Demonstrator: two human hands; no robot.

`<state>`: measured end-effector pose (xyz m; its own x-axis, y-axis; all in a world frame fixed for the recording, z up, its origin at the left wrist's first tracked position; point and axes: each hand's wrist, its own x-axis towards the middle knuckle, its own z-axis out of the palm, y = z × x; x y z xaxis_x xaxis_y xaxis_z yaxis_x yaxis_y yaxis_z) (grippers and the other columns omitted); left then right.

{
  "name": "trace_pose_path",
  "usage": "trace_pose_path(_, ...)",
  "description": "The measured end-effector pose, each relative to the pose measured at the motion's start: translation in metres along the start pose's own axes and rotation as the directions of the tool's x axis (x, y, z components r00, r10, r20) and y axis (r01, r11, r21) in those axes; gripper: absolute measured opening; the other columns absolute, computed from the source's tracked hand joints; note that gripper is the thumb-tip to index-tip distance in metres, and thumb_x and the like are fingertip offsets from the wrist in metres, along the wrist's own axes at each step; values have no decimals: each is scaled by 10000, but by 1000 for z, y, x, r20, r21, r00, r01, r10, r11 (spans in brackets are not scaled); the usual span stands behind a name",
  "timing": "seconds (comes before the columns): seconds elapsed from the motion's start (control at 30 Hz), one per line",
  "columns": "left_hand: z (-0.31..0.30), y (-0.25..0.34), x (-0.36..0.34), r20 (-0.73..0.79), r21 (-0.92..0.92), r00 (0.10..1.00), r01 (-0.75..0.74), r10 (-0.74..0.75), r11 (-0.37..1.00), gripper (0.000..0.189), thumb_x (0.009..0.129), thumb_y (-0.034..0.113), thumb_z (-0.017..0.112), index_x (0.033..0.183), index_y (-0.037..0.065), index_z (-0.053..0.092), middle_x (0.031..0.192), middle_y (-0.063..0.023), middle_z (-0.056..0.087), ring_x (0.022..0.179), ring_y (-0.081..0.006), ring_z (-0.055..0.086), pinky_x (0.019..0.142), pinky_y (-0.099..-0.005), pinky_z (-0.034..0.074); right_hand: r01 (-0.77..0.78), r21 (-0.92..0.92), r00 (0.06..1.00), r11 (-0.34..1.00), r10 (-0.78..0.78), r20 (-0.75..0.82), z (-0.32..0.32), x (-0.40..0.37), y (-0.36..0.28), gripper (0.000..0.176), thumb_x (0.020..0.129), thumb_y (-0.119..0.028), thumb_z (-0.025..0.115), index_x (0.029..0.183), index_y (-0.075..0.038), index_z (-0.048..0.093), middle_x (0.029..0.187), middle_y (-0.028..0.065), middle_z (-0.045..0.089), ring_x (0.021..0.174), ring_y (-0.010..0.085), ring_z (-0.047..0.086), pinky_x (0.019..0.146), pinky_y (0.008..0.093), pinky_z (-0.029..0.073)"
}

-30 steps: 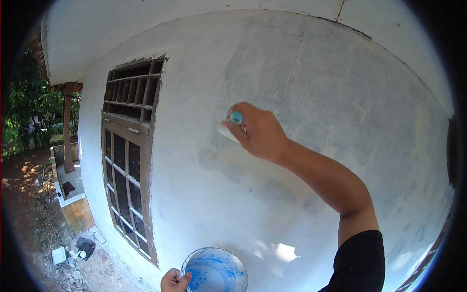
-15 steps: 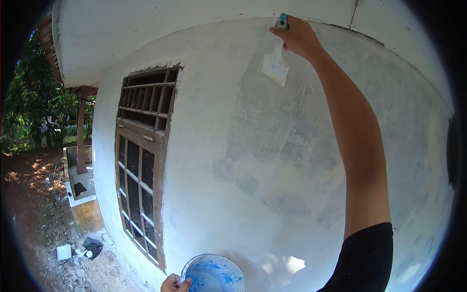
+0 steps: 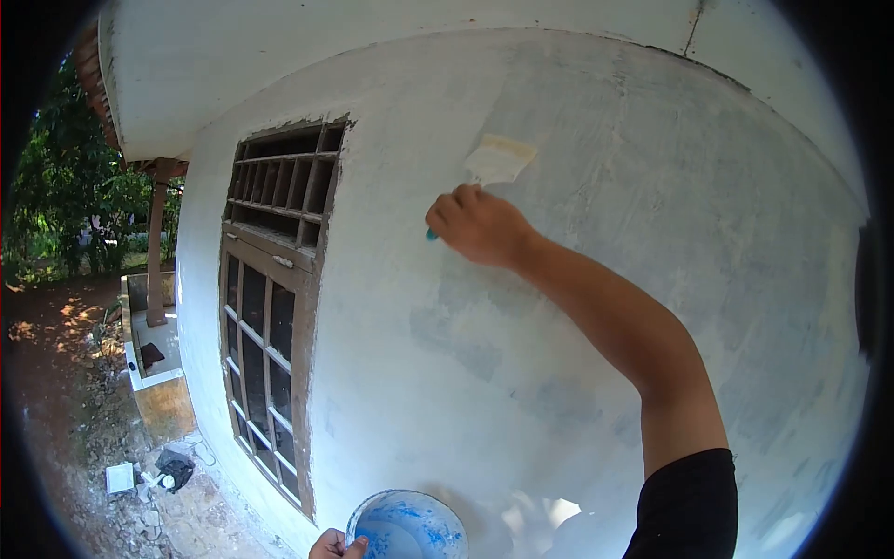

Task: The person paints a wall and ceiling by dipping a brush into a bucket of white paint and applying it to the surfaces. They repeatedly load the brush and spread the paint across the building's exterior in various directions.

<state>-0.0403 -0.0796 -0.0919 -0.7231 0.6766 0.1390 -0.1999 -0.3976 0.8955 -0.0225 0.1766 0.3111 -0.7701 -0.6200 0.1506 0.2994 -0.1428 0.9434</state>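
Note:
My right hand (image 3: 480, 224) is closed around the handle of a wide paint brush (image 3: 501, 160). The pale bristles point up against the wall (image 3: 391, 279), by the edge of a greyer patch, and the teal handle end sticks out below my fingers. At the bottom, my left hand (image 3: 339, 544) grips the rim of a bucket (image 3: 402, 501), thumb over the edge. Blue smears mark the inside of this bucket, which holds a pale liquid.
A brown-framed window (image 3: 303, 279) with a slatted vent above is set in the wall on the left. The ceiling overhang (image 3: 279, 47) runs along the top. A post (image 3: 156, 242), a white container (image 3: 120, 478) and a black bag (image 3: 175, 469) stand lower left.
My right hand has come down and left with the brush, whose bristles now point up instead of down. My left hand and the bucket have hardly moved.

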Motion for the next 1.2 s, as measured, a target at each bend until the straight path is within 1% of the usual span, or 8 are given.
trace_pose_path(0.13, 3, -4, -6, 27, 31, 999, 21, -22, 999, 89, 841, 73, 536, 785, 118, 484, 533, 68, 407, 364, -19, 312, 319, -190, 228, 62, 269, 996, 961, -43, -77, -56, -18, -96, 218, 681, -179, 611, 787, 1, 550, 693, 106, 518, 645, 258, 573, 542, 333, 524)
trace_pose_path(0.3, 0, -5, -18, -17, -55, 997, 77, -78, 996, 245, 821, 37, 581, 673, 83, 391, 576, 9, 465, 472, -46, 387, 440, -201, 323, -169, 654, 971, 738, 238, -17, -153, -33, -143, 174, 715, -180, 615, 794, -39, 552, 696, 60, 523, 623, 180, 564, 544, 278, 511)
trace_pose_path(0.4, -10, -30, -14, -67, -110, 995, -80, 73, 991, 232, 823, 46, 579, 680, 85, 400, 548, 14, 459, 403, -46, 368, 354, -202, 273, -490, 822, 826, 291, 455, 332, -200, -57, -154, 140, 752, -144, 633, 815, -40, 564, 727, 53, 553, 622, 175, 572, 536, 260, 496)
trace_pose_path(0.47, -8, -22, -17, -91, -94, 994, -65, 56, 993, 236, 825, 49, 577, 678, 92, 397, 558, 18, 465, 414, -30, 364, 354, -188, 251, -627, 684, 525, -373, 446, 725, -235, -79, -147, 112, 792, -87, 641, 851, -23, 571, 771, 74, 588, 651, 165, 597, 531, 250, 488)
trace_pose_path(0.57, 0, -4, -23, -94, 53, 992, 87, -82, 995, 298, 832, 116, 615, 662, 97, 372, 503, 40, 392, 335, -33, 307, 287, -205, 226, -365, 450, 290, -815, 359, 887, -262, -120, -172, 100, 830, -70, 618, 873, 9, 573, 794, 98, 602, 683, 153, 612, 539, 248, 500)
trace_pose_path(0.73, 15, -5, -22, -17, 134, 1000, 5, -3, 991, 275, 841, 116, 605, 678, 93, 385, 507, 38, 398, 358, -26, 326, 315, -194, 235, -187, 220, 169, -957, 189, 967, -297, -147, -183, 116, 829, -35, 604, 875, 59, 552, 814, 121, 605, 708, 153, 617, 577, 265, 529)
trace_pose_path(0.87, 27, -12, -27, 19, 186, 998, -60, 57, 981, 263, 842, 93, 601, 692, 90, 385, 553, 53, 386, 441, -5, 310, 387, -186, 223, -258, 370, 276, -893, 298, 914, -299, -155, -209, 92, 807, -34, 633, 849, 36, 589, 801, 101, 601, 687, 162, 618, 593, 247, 482)
trace_pose_path(1.2, 46, -26, -49, -28, 308, 992, -109, 124, 945, 221, 810, 104, 653, 739, 59, 449, 618, 58, 426, 553, -12, 348, 512, -169, 263, -396, 289, 598, -872, -6, 801, -282, -153, -262, 150, 808, -132, 629, 900, -15, 612, 868, 100, 612, 705, 222, 623, 600, 285, 497)
